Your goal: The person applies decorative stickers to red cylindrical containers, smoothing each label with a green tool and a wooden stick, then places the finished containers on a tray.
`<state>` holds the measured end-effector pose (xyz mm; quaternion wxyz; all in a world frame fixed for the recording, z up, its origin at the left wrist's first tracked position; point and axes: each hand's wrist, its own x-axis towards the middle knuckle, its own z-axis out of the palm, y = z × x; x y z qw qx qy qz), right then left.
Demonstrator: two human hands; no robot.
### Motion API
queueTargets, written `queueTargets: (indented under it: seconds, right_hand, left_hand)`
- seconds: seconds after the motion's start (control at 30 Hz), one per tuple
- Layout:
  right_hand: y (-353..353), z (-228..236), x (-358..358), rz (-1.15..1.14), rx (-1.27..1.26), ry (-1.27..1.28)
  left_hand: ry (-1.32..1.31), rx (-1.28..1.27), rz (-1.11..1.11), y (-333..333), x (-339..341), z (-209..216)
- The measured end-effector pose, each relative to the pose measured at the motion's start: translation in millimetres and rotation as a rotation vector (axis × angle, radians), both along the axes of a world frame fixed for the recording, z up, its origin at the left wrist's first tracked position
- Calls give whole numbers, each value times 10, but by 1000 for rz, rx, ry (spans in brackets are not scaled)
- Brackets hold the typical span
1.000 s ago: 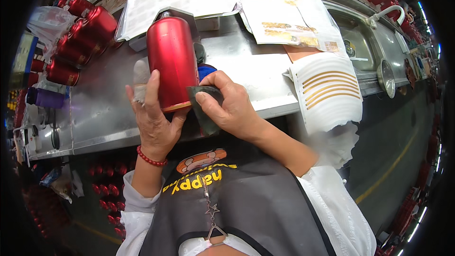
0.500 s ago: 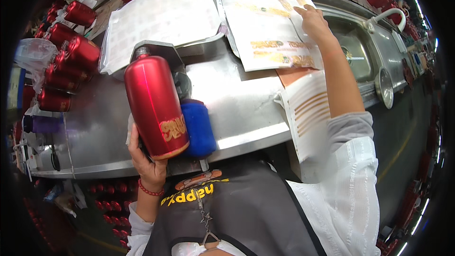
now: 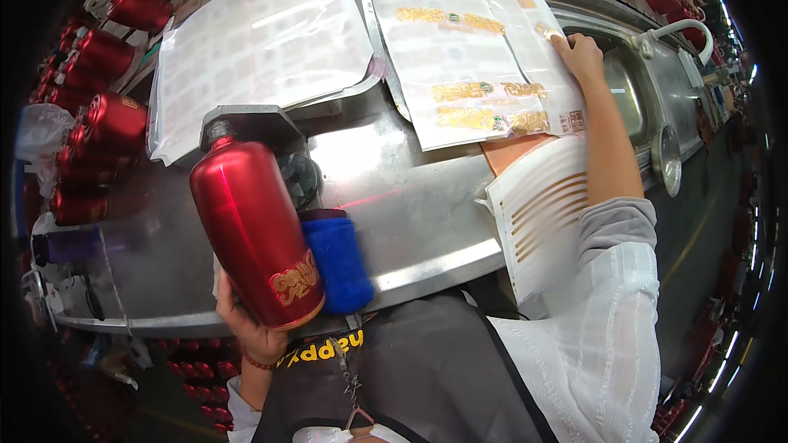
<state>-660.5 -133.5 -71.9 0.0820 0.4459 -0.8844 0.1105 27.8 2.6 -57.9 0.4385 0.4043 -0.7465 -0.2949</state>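
Observation:
My left hand (image 3: 251, 326) is wrapped round the lower end of a shiny red bottle (image 3: 250, 226) with gold lettering near its base. The bottle leans, its narrow dark neck resting at a grey metal bracket (image 3: 256, 119). Farther right, my right hand (image 3: 581, 59) is closed, thumb and fingers together at a small gold decal (image 3: 547, 31) on a decal sheet (image 3: 427, 49). That sheet is translucent, with rows of gold transfers. Whether the decal is lifted off it, I cannot tell. Beside the bottle is a blue cloth-covered cylinder (image 3: 341, 267).
A paper-covered metal tray (image 3: 263, 41) stands at the back left of the steel table (image 3: 410, 213). Several red bottles (image 3: 98, 61) crowd the left side. A white sheet with brown stripes (image 3: 538, 205) hangs at the right front edge, near a sink (image 3: 620, 86).
My right hand has moved right and nearer across the decal sheet, its fingers drawing together. The bottle and left hand have shifted slightly left and down in the view, which has itself moved.

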Motion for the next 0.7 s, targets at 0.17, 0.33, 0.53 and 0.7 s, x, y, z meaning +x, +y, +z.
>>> queueTargets:
  seconds: [0.17, 0.33, 0.53, 0.7]
  right_hand:
    - [39, 68, -197, -30, -143, -77]
    - [-168, 475, 499, 450, -312, 70]
    - [-453, 183, 666, 427, 191, -42]
    - [-369, 233, 933, 504, 30, 316]
  left_hand:
    - [17, 14, -3, -17, -47, -4]
    - [36, -40, -21, -47, -104, 58]
    - [21, -67, -5, -78, -102, 90]
    - [-241, -148, 105, -140, -100, 213]
